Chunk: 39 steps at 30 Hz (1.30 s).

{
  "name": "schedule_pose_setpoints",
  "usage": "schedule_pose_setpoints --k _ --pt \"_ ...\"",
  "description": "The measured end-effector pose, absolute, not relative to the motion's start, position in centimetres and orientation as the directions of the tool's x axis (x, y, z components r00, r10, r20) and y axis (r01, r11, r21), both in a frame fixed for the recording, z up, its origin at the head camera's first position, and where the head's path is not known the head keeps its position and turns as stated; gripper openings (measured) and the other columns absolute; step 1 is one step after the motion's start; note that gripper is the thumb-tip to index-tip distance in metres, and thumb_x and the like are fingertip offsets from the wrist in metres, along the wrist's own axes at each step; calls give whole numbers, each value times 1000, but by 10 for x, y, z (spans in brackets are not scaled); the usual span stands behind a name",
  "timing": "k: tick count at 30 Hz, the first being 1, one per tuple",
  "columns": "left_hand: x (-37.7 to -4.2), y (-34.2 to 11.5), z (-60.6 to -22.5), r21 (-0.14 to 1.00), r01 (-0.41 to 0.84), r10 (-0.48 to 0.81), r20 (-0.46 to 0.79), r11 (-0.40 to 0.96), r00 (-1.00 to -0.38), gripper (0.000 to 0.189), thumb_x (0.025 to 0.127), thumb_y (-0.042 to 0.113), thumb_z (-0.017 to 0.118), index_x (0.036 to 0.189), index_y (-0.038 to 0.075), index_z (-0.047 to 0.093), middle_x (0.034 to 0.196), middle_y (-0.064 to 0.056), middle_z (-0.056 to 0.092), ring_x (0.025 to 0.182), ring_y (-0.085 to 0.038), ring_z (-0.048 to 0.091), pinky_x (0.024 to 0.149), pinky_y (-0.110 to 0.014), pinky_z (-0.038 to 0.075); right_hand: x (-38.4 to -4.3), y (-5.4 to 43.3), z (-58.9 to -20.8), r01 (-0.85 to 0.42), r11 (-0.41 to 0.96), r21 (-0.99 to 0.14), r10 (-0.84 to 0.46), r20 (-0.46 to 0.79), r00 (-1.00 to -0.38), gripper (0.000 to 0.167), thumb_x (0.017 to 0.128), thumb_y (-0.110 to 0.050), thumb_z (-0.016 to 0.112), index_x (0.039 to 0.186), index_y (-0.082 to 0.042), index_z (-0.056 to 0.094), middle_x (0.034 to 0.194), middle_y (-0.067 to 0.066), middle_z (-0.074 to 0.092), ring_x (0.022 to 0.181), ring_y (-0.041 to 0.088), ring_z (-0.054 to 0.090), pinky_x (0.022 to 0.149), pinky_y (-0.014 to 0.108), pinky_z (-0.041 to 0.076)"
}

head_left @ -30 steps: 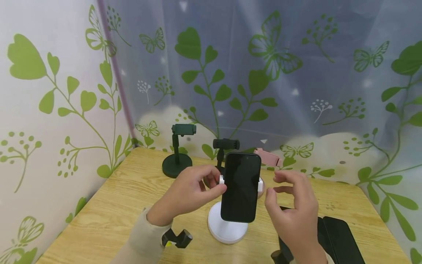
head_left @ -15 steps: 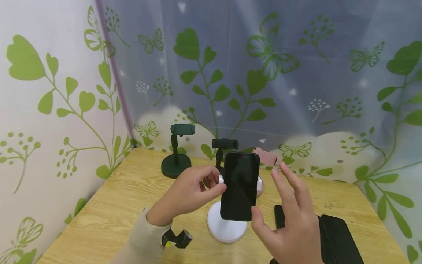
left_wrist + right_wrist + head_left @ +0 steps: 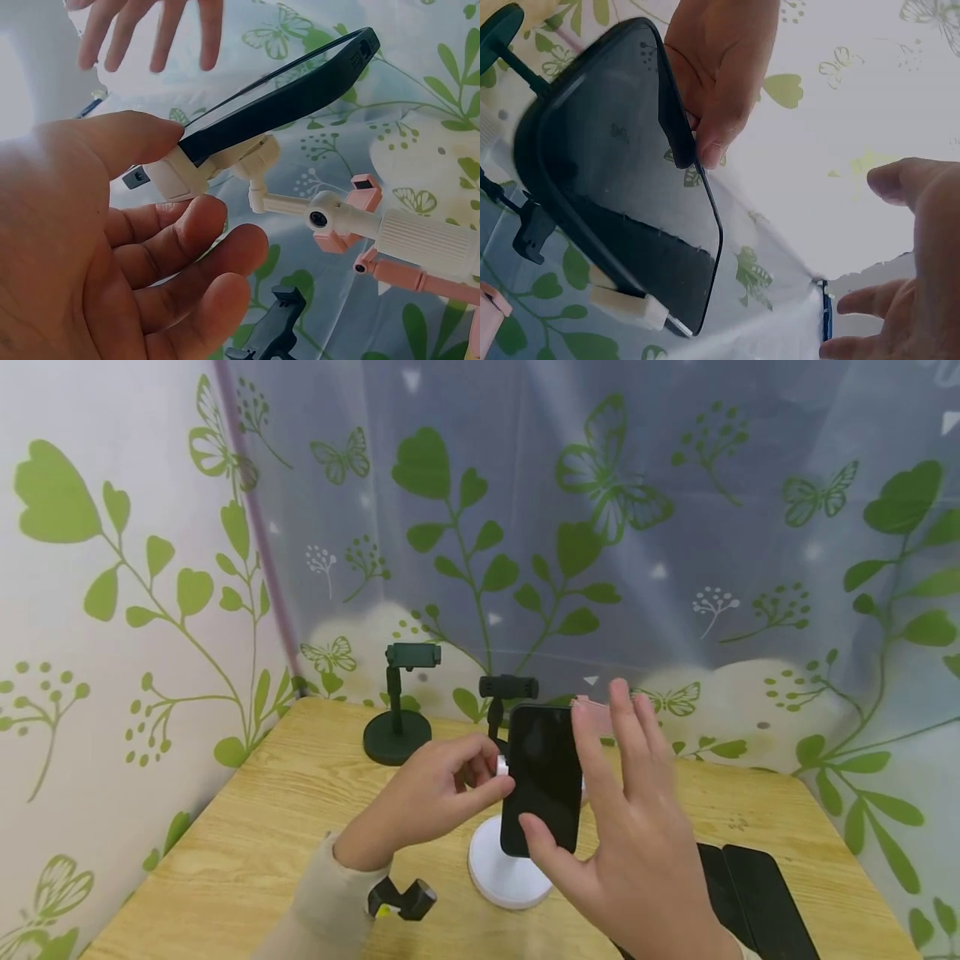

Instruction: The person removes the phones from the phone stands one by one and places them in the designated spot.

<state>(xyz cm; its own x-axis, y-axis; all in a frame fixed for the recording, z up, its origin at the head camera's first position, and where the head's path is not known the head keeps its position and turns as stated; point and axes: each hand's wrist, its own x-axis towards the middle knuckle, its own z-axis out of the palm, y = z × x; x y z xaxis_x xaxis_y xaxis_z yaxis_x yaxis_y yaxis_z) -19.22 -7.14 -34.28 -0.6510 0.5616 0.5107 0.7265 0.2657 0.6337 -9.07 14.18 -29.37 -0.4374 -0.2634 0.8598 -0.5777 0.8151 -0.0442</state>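
A black smartphone (image 3: 542, 777), screen facing me, sits upright in a white phone stand with a round base (image 3: 506, 872). My left hand (image 3: 423, 802) pinches the stand's white clamp (image 3: 176, 176) at the phone's left side, thumb on top and fingers curled beneath in the left wrist view. My right hand (image 3: 637, 827) has its fingers spread and overlaps the phone's right edge in the head view. The right wrist view shows this right hand (image 3: 922, 255) apart from the phone (image 3: 622, 165), holding nothing. The right side of the clamp is mostly hidden in the head view.
A dark green phone stand (image 3: 397, 737) stands at the back left of the wooden table (image 3: 255, 835). Behind the smartphone are a black phone stand (image 3: 508, 687) and a pink one (image 3: 596, 718). Flat black slabs (image 3: 772, 902) lie at the right, partly behind my right hand.
My right hand has moved left across the phone's right edge, its fingers straightening from a curl to a spread. My left hand keeps its hold on the clamp.
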Motion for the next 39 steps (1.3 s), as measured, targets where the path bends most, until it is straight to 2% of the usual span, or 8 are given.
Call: schedule_pose_setpoints --k 3,7,11,20,25,29,33,39 --pt "-193 -73 -343 642 721 570 500 261 -652 12 101 30 71 100 20 63 80 12 61 63 -8 56 59 -27 50 -98 135 -286 -538 843 -12 -308 808 -502 79 104 -64 40 160 -8 36 169 17 23 153 46 25 101 65 47" --pt "-193 -74 -344 647 710 577 478 278 -662 11 103 32 67 103 21 65 81 12 62 65 -11 58 61 -28 51 -114 129 -280 -506 861 59 -375 744 -553 78 103 -58 53 160 -7 36 170 19 21 150 51 28 100 61 49" --pt "-194 -75 -345 635 720 586 481 281 -652 11 103 34 66 107 24 65 80 13 61 65 -9 57 62 -28 50 -129 121 -274 -439 893 102 -389 664 -638 84 96 -53 68 161 -9 36 170 16 20 145 55 35 86 63 56" --pt "-195 -72 -345 652 722 596 492 232 -634 13 103 38 65 111 28 64 83 14 63 68 -5 59 65 -28 52 -148 113 -267 -333 934 128 -350 510 -786 79 97 -57 65 155 -5 46 166 20 29 120 53 59 69 59 58" --pt "-194 -74 -343 652 718 591 488 243 -643 12 103 38 66 107 26 64 83 14 62 67 -7 59 64 -27 51 -152 112 -267 -343 921 187 -389 512 -766 61 99 -51 66 136 -3 61 156 22 46 98 49 66 56 50 55" --pt "-194 -76 -342 650 718 588 488 249 -646 16 102 37 68 98 23 61 80 13 60 64 -8 56 62 -27 49 -154 112 -269 -379 891 249 -452 544 -707 38 99 -40 69 106 -3 65 110 16 69 70 36 56 41 35 40" --pt "-194 -77 -341 645 723 587 493 250 -642 17 101 36 69 96 22 61 78 11 59 62 -7 54 61 -27 48 -158 115 -269 -395 878 271 -479 540 -693 33 99 -37 68 89 -8 56 72 3 47 59 24 37 39 29 25" --pt "-192 -77 -340 635 728 582 498 260 -642 16 101 34 70 95 22 61 78 11 59 62 -6 53 60 -27 48 -161 118 -269 -419 868 267 -496 525 -692 31 99 -35 67 86 -11 52 69 0 39 57 21 35 40 29 22"
